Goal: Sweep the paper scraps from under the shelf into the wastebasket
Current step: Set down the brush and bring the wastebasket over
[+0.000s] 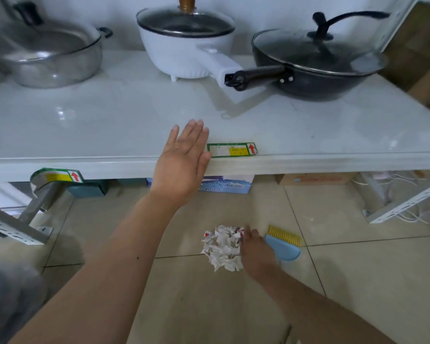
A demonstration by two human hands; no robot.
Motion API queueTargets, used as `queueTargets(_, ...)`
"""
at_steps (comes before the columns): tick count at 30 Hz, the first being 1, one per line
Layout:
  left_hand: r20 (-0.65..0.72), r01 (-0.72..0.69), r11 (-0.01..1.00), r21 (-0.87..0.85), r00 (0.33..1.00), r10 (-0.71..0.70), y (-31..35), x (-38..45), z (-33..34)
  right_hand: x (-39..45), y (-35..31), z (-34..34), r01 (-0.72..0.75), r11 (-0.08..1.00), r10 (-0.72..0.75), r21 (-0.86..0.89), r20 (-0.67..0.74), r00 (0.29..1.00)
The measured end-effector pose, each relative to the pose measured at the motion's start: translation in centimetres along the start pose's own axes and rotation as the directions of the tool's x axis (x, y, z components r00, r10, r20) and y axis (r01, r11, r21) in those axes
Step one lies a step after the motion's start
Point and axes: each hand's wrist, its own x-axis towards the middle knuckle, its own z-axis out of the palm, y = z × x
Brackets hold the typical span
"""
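A heap of white torn paper scraps (223, 247) lies on the beige floor tiles in front of the white shelf (308, 162). My right hand (255, 252) is low at the heap's right side, fingers closed over the handle of a small blue brush (284, 248) with yellow bristles; the handle itself is hidden under the hand. My left hand (184, 160) is open and flat, fingers together, resting against the shelf's front edge next to a green label. A blurred dark grey shape (8, 301) sits at the bottom left; I cannot tell whether it is the wastebasket.
On the shelf stand a steel pot (47, 53), a white pot (184, 43) and a black wok (315, 63). Boxes (226, 186) sit under the shelf. Metal shelf legs (15, 227) and white cables (407, 209) flank the floor area.
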Motion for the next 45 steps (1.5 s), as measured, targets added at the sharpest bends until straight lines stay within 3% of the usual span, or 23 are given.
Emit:
queueTargets(4,0.011,0.069,0.997,-0.039,0.998,-0.068,1.1,-5.0,-1.9,-1.7,-5.1,-4.5,0.149,0.982,-0.140,0.114,-0.083,0.987)
queueTargets(6,0.075,0.164,0.984,-0.064,0.984,-0.159,1.0,-7.5,-3.2,-2.9,-7.7,-6.5,0.129,0.955,-0.101,0.266,-0.114,0.988)
queueTargets(9,0.211,0.493,0.861,-0.122,0.861,-0.463,0.5,-10.2,-6.6,-4.7,-11.8,-8.4,0.140,0.874,-0.059,0.466,-0.184,0.981)
queueTargets(11,0.212,0.602,0.793,-0.089,0.790,-0.576,-0.7,-12.0,-8.8,-6.4,-14.8,-9.3,0.189,0.835,-0.109,0.517,-0.182,0.977)
queueTargets(18,0.080,0.711,0.703,0.012,0.700,-0.710,-6.3,-17.0,-16.3,-12.4,-25.0,-9.7,0.278,0.722,-0.245,0.634,-0.142,0.959)
queueTargets(20,0.044,0.771,0.637,-0.008,0.637,-0.770,-7.7,-18.8,-18.2,-13.9,-27.4,-9.2,0.280,0.697,-0.269,0.661,-0.121,0.955)
queueTargets(24,-0.009,0.908,0.418,0.019,0.418,-0.908,-11.4,-24.2,-21.0,-16.1,-31.7,-7.3,0.265,0.702,-0.308,0.661,-0.054,0.950)
queueTargets(30,0.060,0.968,0.153,0.199,0.144,-0.988,-15.8,-32.7,-22.4,-18.3,-36.0,-3.3,0.296,0.731,-0.412,0.615,0.052,0.910)
queueTargets(35,0.100,0.956,0.023,0.291,-0.007,-0.995,-16.6,-36.0,-21.9,-18.7,-37.9,0.0,0.315,0.803,-0.445,0.506,0.157,0.882)
queueTargets(39,0.129,0.977,-0.048,0.207,-0.076,-0.989,-16.6,-37.2,-21.0,-18.5,-38.2,1.4,0.282,0.856,-0.406,0.432,0.227,0.885)
queueTargets(45,0.135,0.980,-0.051,0.193,-0.078,-0.988,-16.8,-37.5,-19.6,-18.2,-37.7,2.8,0.191,0.816,-0.393,0.546,0.281,0.876)
